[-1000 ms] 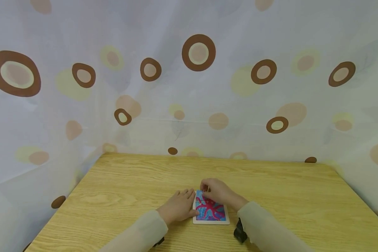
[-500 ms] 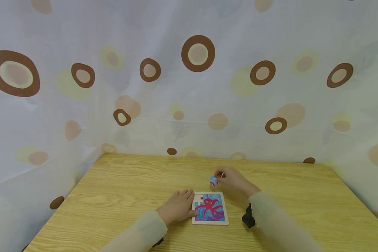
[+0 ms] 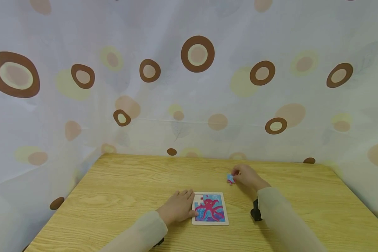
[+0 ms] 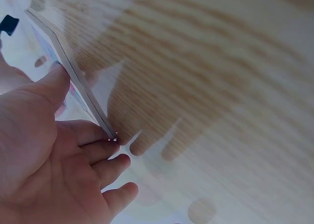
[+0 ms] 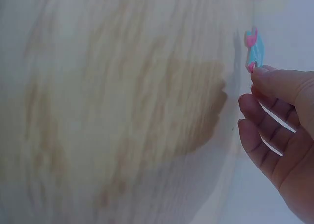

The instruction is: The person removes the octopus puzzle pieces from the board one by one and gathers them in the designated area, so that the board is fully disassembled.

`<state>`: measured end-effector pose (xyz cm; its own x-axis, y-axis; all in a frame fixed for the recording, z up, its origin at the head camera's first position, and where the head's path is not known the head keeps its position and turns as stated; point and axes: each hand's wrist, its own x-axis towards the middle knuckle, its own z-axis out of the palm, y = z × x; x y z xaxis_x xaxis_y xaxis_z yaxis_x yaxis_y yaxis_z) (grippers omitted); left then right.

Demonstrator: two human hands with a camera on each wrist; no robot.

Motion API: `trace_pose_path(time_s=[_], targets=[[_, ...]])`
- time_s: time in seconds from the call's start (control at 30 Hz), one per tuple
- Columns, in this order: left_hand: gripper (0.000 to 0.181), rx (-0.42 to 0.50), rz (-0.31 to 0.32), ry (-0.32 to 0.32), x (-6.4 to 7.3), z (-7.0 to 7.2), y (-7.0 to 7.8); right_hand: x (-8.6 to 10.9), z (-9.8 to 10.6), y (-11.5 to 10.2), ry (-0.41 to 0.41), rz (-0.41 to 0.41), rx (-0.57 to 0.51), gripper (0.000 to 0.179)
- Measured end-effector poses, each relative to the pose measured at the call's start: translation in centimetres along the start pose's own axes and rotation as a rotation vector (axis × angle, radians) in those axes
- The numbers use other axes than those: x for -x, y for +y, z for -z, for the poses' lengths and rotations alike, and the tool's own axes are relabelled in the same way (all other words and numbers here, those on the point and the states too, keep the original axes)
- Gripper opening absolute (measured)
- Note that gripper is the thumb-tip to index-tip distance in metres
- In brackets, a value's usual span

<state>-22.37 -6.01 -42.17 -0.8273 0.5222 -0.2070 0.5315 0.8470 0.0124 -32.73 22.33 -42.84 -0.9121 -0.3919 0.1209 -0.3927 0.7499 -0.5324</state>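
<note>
An octopus jigsaw puzzle (image 3: pixel 210 210) in a pale tray lies on the table, its upper-left corner bare where a piece is out. My left hand (image 3: pixel 177 207) rests along the tray's left side with fingers extended; in the left wrist view the thumb (image 4: pixel 58 81) lies on the tray's edge and the fingertips reach its corner. Beyond the tray and to its right, my right hand (image 3: pixel 247 176) pinches a blue and pink puzzle piece (image 3: pixel 230 179) between thumb and finger. The right wrist view shows this piece (image 5: pixel 255 49) at the fingertips, the other fingers loosely bent.
The wood-grain table (image 3: pixel 129 185) spreads around the tray on all sides. A pale curtain (image 3: pixel 163 94) with brown rings and spots hangs behind and at both sides of it. A black wrist strap mount (image 3: pixel 256 210) shows below the right sleeve.
My right hand has lifted the puzzle piece from the tray's upper-left corner and carried it right and away from the tray. My left hand has stayed in place.
</note>
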Motion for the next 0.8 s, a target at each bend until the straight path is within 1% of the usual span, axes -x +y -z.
trace_pose_path(time_s=[0.13,0.2,0.4,0.5,0.63,0.8], targets=[[0.071,-0.01,0.002,-0.005,-0.1,-0.13,-0.05,-0.2,-0.22,0.58,-0.01,-0.012,0.071,0.007],[0.071,-0.011,0.001,-0.006,-0.11,-0.11,-0.05,-0.22,-0.26,0.71,-0.018,-0.017,0.087,0.009],[0.071,-0.03,-0.005,-0.002,-0.01,0.03,0.03,-0.13,-0.3,0.86,-0.039,-0.035,0.073,0.007],[0.07,-0.024,-0.004,-0.001,0.05,0.15,0.08,-0.1,-0.31,0.95,-0.042,-0.036,0.067,0.009],[0.07,-0.017,0.002,-0.002,0.06,0.23,0.12,-0.03,-0.25,1.0,-0.042,-0.032,0.061,0.011],[0.07,-0.018,0.0,-0.003,-0.03,0.18,0.04,0.18,-0.11,0.95,-0.032,-0.038,0.035,0.009]])
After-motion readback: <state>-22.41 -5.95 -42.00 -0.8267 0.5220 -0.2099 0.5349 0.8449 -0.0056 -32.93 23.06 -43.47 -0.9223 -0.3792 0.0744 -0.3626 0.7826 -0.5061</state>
